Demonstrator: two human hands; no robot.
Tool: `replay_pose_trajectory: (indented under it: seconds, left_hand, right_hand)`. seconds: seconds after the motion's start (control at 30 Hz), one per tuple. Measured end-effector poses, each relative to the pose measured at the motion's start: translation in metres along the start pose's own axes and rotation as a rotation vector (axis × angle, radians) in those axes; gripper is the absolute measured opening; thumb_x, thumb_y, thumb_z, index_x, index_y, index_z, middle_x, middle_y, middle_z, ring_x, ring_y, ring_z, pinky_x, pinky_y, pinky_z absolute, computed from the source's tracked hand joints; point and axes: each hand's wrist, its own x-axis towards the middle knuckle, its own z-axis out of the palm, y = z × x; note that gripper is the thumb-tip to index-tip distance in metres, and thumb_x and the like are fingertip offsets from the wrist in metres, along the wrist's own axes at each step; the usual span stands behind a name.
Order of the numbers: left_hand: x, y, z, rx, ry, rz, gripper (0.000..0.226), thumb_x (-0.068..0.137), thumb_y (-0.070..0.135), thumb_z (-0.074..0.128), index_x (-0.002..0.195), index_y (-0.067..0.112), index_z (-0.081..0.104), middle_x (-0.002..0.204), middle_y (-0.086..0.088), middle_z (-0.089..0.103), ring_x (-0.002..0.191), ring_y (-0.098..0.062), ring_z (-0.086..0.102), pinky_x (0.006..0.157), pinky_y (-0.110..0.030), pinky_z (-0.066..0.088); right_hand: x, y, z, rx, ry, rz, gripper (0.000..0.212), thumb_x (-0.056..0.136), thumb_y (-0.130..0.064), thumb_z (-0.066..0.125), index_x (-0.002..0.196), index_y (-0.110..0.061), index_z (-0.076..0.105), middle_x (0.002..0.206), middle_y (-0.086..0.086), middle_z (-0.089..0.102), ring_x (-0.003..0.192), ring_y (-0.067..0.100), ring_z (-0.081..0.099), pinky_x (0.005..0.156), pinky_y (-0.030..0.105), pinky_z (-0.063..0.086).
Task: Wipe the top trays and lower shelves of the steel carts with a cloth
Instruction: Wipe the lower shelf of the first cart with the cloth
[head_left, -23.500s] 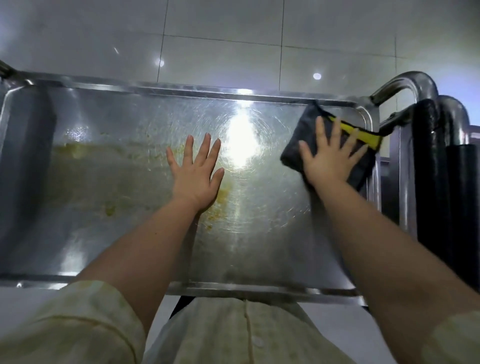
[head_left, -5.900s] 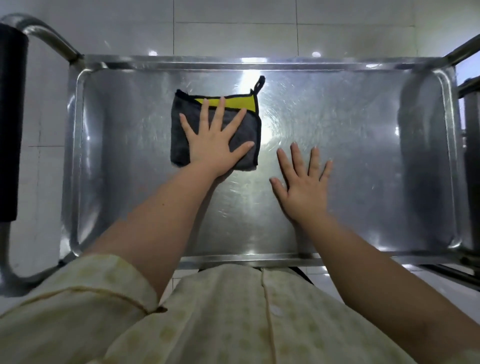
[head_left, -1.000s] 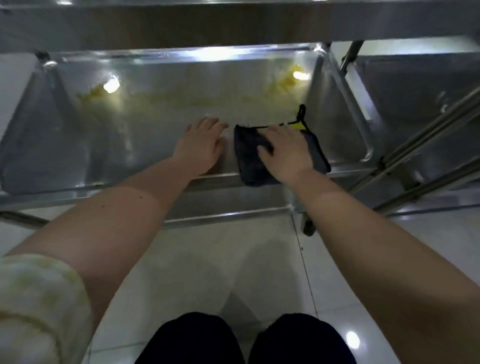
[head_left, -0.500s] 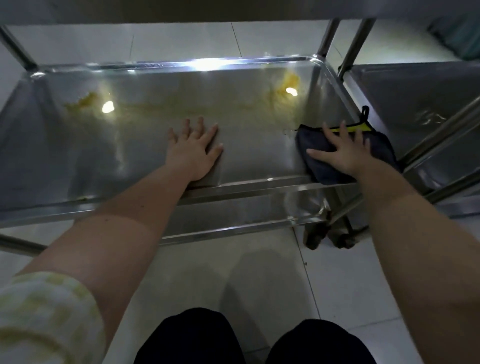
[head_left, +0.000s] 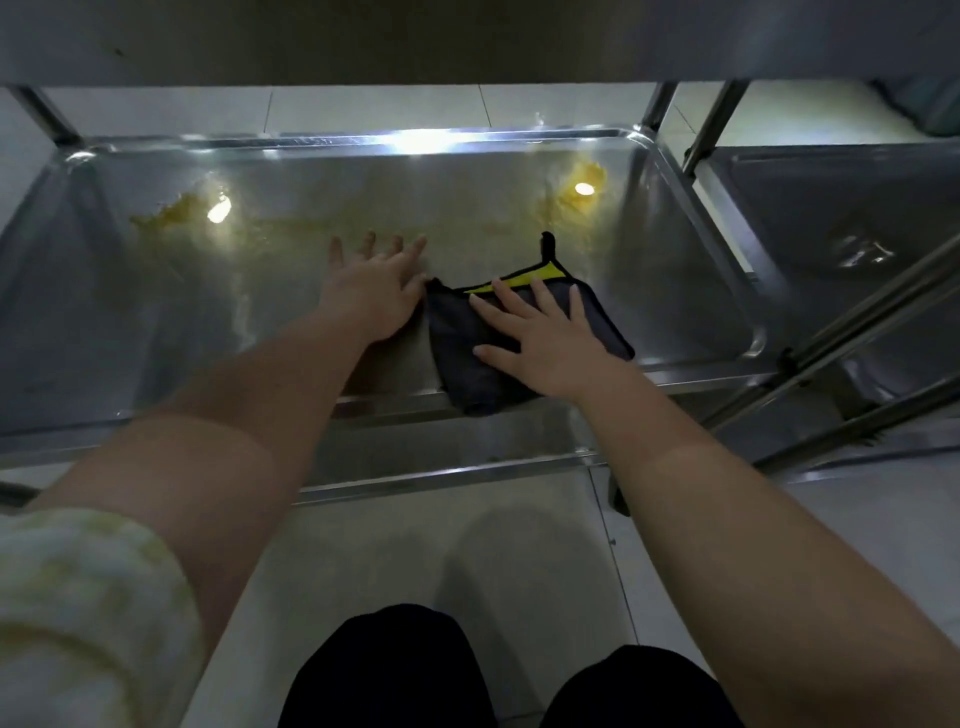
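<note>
Hands both down on the lower steel shelf (head_left: 130, 322) of the cart. My left hand (head_left: 371, 299) lay flat on the bare metal, fingers straight and slightly spread, holding nothing. My right hand (head_left: 540, 338) pressed palm-down on the folded dark grey cloth with a yellow corner and black trim (head_left: 454, 353), fingers straight and fanned, not curled round it. Cloth sat near the shelf's front edge, right of centre, its near corner reaching the front rim; its black hanging loop (head_left: 547, 244) pointed toward the back. Left hand lay just beside the cloth's left edge; whether they touched I could not tell. Yellowish residue: one patch at back left (head_left: 166, 215), one near the back right corner (head_left: 582, 189), a faint streak between them. Second steel shelf (head_left: 831, 218) stood just beside on the right. Pale tiled floor (head_left: 405, 545) below; my pale patterned sleeve (head_left: 78, 613) at lower left.
</note>
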Motion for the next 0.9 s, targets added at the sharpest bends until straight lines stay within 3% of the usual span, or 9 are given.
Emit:
replay_pose_trajectory:
  seconds: [0.13, 0.3, 0.4, 0.47, 0.63, 0.73, 0.8, 0.9]
  left_hand:
    - [-0.002, -0.012, 0.007, -0.032, -0.019, -0.005, 0.054, 0.101, 0.055, 0.017, 0.153, 0.046, 0.006, 0.163, 0.010, 0.001, 0.150, -0.027, -0.002, 0.113, -0.062, -0.008]
    - [-0.002, -0.007, 0.006, -0.033, 0.010, -0.014, 0.052, 0.101, 0.053, 0.018, 0.152, 0.046, 0.009, 0.164, 0.008, 0.003, 0.150, -0.026, 0.002, 0.114, -0.062, -0.004]
    - [-0.003, -0.004, 0.010, -0.021, 0.018, -0.013, 0.052, 0.102, 0.050, 0.018, 0.153, 0.045, 0.008, 0.164, 0.007, 0.003, 0.150, -0.027, 0.001, 0.115, -0.062, -0.004]
    - [-0.002, -0.005, 0.011, -0.023, 0.017, -0.010, 0.051, 0.103, 0.048, 0.018, 0.153, 0.045, 0.008, 0.164, 0.007, 0.003, 0.150, -0.027, 0.001, 0.114, -0.062, -0.004]
    - [0.000, -0.008, 0.010, -0.028, 0.017, -0.012, 0.051, 0.102, 0.050, 0.019, 0.152, 0.046, 0.008, 0.164, 0.008, 0.003, 0.150, -0.025, 0.001, 0.115, -0.061, -0.003]
    - [0.002, -0.010, 0.007, -0.029, 0.013, -0.021, 0.051, 0.102, 0.051, 0.018, 0.152, 0.047, 0.007, 0.164, 0.009, 0.002, 0.150, -0.024, 0.000, 0.115, -0.060, -0.003]
    - [0.002, -0.009, 0.006, -0.036, 0.010, -0.028, 0.052, 0.102, 0.051, 0.019, 0.152, 0.048, 0.007, 0.164, 0.009, 0.002, 0.150, -0.024, 0.000, 0.115, -0.060, -0.003]
    - [0.003, -0.006, 0.008, -0.034, 0.022, -0.027, 0.052, 0.101, 0.052, 0.020, 0.152, 0.048, 0.008, 0.164, 0.009, 0.003, 0.150, -0.025, 0.000, 0.115, -0.060, -0.004]
  right_hand:
    - [0.007, 0.026, 0.000, -0.035, 0.101, 0.075, 0.062, 0.094, -0.067, 0.029, 0.151, -0.049, 0.011, 0.162, -0.018, 0.002, 0.150, 0.029, -0.005, 0.116, 0.056, -0.009]
    - [-0.012, 0.130, -0.022, 0.002, 0.125, 0.517, 0.061, 0.096, -0.066, 0.022, 0.152, -0.048, 0.007, 0.163, -0.014, -0.002, 0.149, 0.032, -0.003, 0.117, 0.057, -0.003]
    - [-0.005, 0.131, -0.020, -0.009, 0.136, 0.659, 0.060, 0.096, -0.065, 0.015, 0.152, -0.046, 0.003, 0.163, -0.012, -0.006, 0.148, 0.035, -0.006, 0.116, 0.060, -0.004]
    - [0.021, 0.102, -0.019, -0.023, 0.151, 0.617, 0.060, 0.096, -0.065, 0.013, 0.152, -0.045, 0.003, 0.164, -0.010, -0.004, 0.148, 0.038, -0.006, 0.115, 0.062, -0.005]
    - [0.088, 0.004, -0.006, -0.038, 0.168, 0.302, 0.065, 0.093, -0.069, 0.019, 0.152, -0.047, 0.007, 0.164, -0.010, 0.000, 0.148, 0.038, -0.008, 0.114, 0.061, -0.010]
    - [0.095, 0.010, -0.009, -0.047, 0.127, 0.191, 0.064, 0.092, -0.071, 0.020, 0.151, -0.051, 0.006, 0.163, -0.012, 0.001, 0.149, 0.035, -0.006, 0.115, 0.059, -0.009]
    - [0.085, 0.051, -0.019, -0.066, 0.157, 0.239, 0.063, 0.093, -0.071, 0.022, 0.151, -0.050, 0.009, 0.163, -0.012, 0.006, 0.149, 0.034, 0.001, 0.116, 0.059, -0.004]
    - [0.055, 0.126, -0.031, -0.038, 0.196, 0.506, 0.063, 0.093, -0.070, 0.020, 0.151, -0.048, 0.010, 0.163, -0.010, 0.006, 0.148, 0.034, 0.004, 0.117, 0.059, -0.001]
